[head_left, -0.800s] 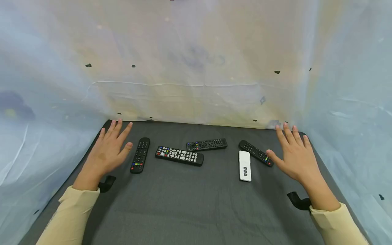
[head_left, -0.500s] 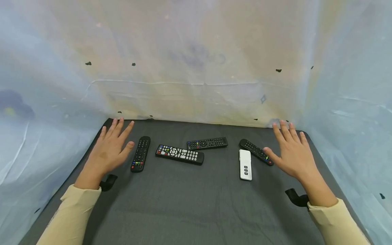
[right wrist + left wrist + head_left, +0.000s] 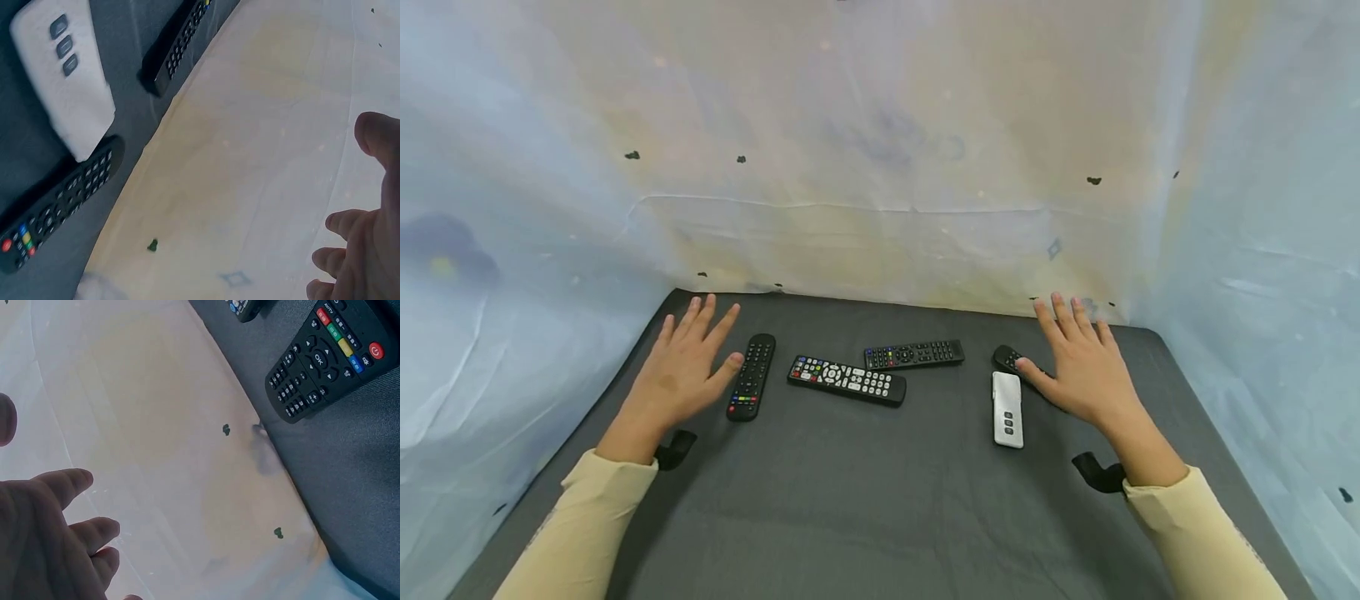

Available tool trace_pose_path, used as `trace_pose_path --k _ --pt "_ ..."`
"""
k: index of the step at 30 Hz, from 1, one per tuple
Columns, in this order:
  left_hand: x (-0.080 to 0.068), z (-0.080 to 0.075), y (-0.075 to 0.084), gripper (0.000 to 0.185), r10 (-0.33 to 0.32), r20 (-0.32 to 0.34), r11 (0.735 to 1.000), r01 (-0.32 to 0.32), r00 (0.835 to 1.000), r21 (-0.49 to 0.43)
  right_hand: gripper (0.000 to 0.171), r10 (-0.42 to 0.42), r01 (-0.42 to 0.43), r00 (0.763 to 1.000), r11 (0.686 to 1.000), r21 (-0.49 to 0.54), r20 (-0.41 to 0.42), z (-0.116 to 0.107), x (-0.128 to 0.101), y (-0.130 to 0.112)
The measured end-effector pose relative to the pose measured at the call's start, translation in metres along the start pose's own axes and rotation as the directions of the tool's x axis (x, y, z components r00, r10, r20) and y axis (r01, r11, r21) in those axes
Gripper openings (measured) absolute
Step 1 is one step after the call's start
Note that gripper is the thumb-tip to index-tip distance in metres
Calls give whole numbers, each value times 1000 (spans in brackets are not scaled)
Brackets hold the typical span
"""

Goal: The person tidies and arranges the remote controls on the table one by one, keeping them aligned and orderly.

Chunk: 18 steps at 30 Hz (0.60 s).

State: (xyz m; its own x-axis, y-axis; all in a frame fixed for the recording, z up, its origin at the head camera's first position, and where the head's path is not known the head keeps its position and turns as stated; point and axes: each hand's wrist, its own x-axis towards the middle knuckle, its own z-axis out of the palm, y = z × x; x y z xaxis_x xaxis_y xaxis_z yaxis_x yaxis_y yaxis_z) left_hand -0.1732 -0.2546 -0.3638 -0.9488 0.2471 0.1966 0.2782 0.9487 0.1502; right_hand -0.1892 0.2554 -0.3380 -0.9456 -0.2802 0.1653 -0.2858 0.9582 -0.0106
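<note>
Head view showed the left hand (image 3: 679, 379) and right hand (image 3: 1086, 375) above the grey tabletop (image 3: 850, 500), fingers spread wide, holding nothing. Nearest lay a white remote (image 3: 1007, 410), its far end close to an angled remote (image 3: 1004, 357) partly hidden by the right hand; a side grip seemed cleanest. Beside the left hand lay a long black remote (image 3: 752, 377); beyond, a white-keyed remote (image 3: 847, 380) nearly met the farthest remote (image 3: 914, 355).

Looks like a makeshift booth, walled on three sides by pale, pastel-patterned hanging sheets (image 3: 880, 125) with small dark marks, and fitted with a flat, dark grey, cloth-covered table (image 3: 850, 500). Impossible to tell the kind of building.
</note>
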Motion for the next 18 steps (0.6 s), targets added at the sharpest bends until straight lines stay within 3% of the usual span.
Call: trace_pose_path --k 8,13,18 --pt "-1 7 1 68 14 14 1000 -13 1000 -13 88 -75 75 997 996 39 2 7 25 -22" --pt "-3 11 1 69 -9 30 1000 9 1000 -13 87 -96 95 995 994 53 15 13 45 -41" --pt "-5 17 1 86 -60 36 998 61 998 -12 87 -131 128 991 988 82 30 22 61 -62"
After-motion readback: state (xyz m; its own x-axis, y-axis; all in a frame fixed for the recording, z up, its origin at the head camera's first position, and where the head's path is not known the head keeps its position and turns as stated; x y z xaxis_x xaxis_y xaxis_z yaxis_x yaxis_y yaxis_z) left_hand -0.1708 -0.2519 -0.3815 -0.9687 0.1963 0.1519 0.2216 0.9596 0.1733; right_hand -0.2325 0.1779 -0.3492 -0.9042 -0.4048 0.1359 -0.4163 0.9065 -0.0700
